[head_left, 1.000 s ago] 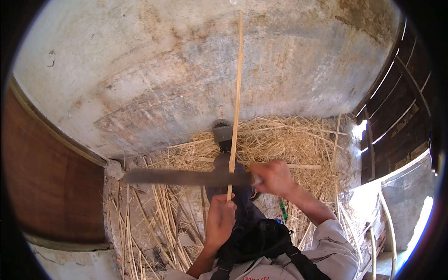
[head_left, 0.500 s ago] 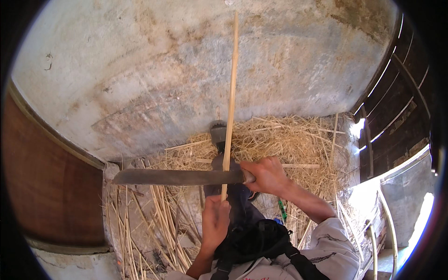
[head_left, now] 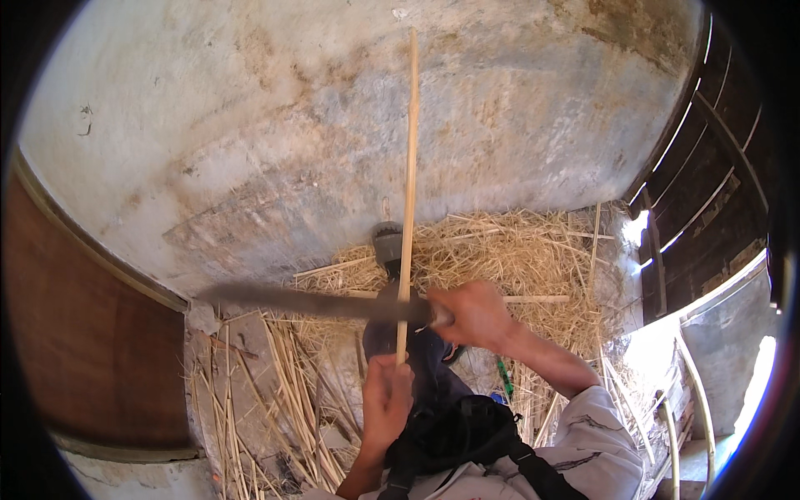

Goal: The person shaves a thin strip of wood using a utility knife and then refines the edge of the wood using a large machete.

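Observation:
My left hand (head_left: 388,396) is closed around the near end of a long pale bamboo strip (head_left: 409,167), which points away from me toward the wall. In my right hand (head_left: 473,315) is the handle of a machete (head_left: 308,302). Its long dark blade lies across the strip just beyond my left hand, pointing left and smeared by motion. The blade covers a short part of the strip. Below the strip, my shoe (head_left: 387,242) rests near the foot of the wall.
A stained plaster wall (head_left: 292,108) rises ahead. Shavings (head_left: 517,250) cover the floor beyond my right hand. Several long strips (head_left: 292,375) lie at the left, near a brown wooden panel (head_left: 92,333). Dark slats (head_left: 708,167) stand at the right.
The machete blade has tilted, its tip rising slightly in the picture while the handle stays nearly in place. The strip's far end has shifted a little left. Both hands keep their hold.

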`<state>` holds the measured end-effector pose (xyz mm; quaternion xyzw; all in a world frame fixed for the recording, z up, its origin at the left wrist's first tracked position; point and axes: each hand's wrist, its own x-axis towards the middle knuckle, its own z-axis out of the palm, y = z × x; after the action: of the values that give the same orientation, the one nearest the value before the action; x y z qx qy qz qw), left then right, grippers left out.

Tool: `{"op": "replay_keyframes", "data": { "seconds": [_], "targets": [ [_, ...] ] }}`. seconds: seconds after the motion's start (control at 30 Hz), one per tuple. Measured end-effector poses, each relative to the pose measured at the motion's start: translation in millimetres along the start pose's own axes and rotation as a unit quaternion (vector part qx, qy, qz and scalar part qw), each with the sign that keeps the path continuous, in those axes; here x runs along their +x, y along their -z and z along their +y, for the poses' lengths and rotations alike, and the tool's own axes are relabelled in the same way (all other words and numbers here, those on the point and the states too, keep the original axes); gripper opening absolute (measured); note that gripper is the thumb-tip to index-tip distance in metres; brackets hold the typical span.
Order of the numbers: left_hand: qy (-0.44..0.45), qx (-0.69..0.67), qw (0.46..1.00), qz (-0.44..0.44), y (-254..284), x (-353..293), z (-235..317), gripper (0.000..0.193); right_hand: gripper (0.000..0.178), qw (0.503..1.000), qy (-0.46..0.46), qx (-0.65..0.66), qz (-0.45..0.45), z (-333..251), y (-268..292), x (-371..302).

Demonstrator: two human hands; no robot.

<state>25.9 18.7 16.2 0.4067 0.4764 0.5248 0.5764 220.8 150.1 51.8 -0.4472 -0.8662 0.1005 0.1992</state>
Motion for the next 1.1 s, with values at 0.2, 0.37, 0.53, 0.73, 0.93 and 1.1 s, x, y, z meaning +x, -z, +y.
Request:
{"op": "replay_keyframes", "data": {
  "seconds": [0.2,0.37,0.53,0.73,0.93,1.1],
  "targets": [
    [0.001,-0.016,1.0,-0.017,-3.9,-2.2,2.5,0.021,0.024,0.996,-0.016,0.027,0.08,16.8,0.8,15.2],
    [0.01,-0.03,0.999,-0.025,-1.0,0.0,6.2,0.021,0.019,0.988,0.006,0.072,0.138,41.5,9.2,42.5],
    [0.016,-0.021,1.0,-0.016,3.6,-0.5,4.3,0.021,0.02,0.999,0.039,-0.012,-0.002,24.3,17.6,30.9],
    [0.009,-0.025,0.999,-0.024,1.2,-0.1,4.9,0.022,0.017,0.992,-0.026,0.052,0.111,60.2,36.1,84.7],
    [0.032,-0.035,0.999,0.002,6.5,0.0,8.4,0.018,0.017,0.998,0.049,0.009,0.036,41.3,28.2,66.9],
    [0.005,0.007,1.0,0.017,15.9,3.8,-4.2,0.016,0.027,0.998,0.053,0.014,0.034,39.7,23.5,73.2]
  ]
}}
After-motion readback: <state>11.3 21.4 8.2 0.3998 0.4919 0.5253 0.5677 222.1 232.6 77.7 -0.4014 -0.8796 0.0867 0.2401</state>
